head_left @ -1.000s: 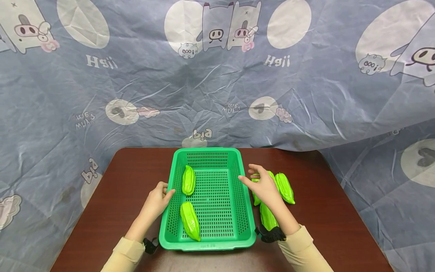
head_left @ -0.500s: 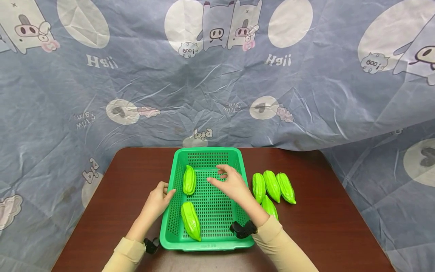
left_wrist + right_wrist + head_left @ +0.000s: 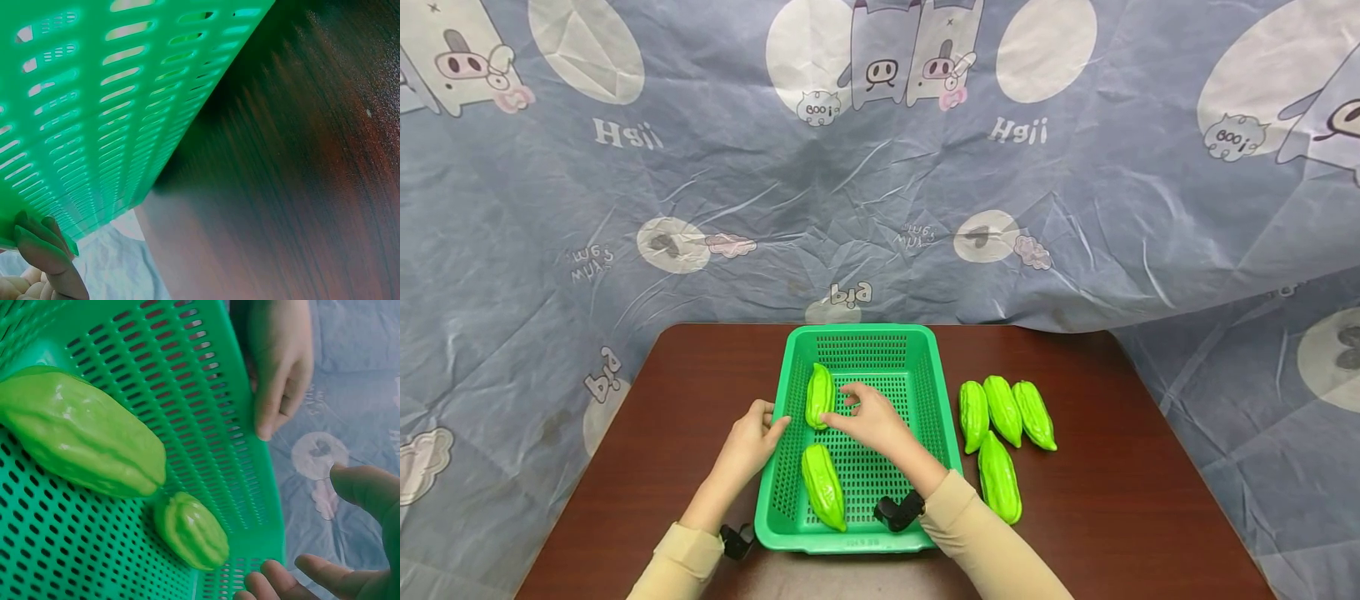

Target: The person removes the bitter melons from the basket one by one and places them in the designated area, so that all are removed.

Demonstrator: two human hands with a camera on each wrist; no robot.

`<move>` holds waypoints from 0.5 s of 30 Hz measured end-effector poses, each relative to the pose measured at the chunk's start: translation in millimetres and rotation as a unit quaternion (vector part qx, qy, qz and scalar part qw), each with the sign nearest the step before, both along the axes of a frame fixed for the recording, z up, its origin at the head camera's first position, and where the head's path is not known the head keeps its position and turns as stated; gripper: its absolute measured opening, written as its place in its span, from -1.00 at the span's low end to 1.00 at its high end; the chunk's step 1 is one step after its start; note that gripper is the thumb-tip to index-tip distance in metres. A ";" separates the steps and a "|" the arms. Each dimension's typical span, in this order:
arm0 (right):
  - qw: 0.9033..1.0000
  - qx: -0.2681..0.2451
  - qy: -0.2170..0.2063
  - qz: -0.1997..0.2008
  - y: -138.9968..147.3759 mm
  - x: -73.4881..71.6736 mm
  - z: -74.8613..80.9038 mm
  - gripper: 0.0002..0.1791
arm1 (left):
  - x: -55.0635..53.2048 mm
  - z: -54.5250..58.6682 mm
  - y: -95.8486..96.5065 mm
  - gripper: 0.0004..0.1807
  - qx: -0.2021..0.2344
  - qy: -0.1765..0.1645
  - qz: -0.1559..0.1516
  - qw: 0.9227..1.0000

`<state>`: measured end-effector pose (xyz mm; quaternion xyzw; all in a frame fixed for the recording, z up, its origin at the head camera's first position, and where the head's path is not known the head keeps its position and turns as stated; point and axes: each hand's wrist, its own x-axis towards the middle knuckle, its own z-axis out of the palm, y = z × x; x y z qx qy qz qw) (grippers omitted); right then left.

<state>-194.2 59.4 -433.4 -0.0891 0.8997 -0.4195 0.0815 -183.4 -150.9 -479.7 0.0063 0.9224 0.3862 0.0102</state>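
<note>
A green plastic basket (image 3: 857, 546) with slotted walls stands on the table. My left hand (image 3: 752, 437) grips its left rim, the thumb over the top and the fingers against the outer wall (image 3: 44, 244). Inside lie two bright green, ridged bitter melons: a far one (image 3: 818, 387) (image 3: 192, 531) by the left wall and a near one (image 3: 823, 487) (image 3: 81, 431). Above the basket, my right hand (image 3: 876, 425) reaches in from the right beside the far bitter melon. Its thumb and fingers are spread apart in the right wrist view, with nothing between them.
Right of the basket, several more bitter melons lie on the brown table (image 3: 1097, 500): three side by side and one nearer bitter melon (image 3: 998, 479) below them. A blue-grey printed cloth (image 3: 880, 192) hangs behind the table and along its sides.
My right hand has moved left from above the loose bitter melons, across the right rim, to beside the far bitter melon in the basket. The left hand has stayed on the rim.
</note>
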 end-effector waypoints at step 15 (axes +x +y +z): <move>0.995 0.079 -0.044 0.037 -23.7 -1.9 -19.4 -0.23 | 0.0 1.2 0.9 -0.59 0.000 -0.008 0.001 1.000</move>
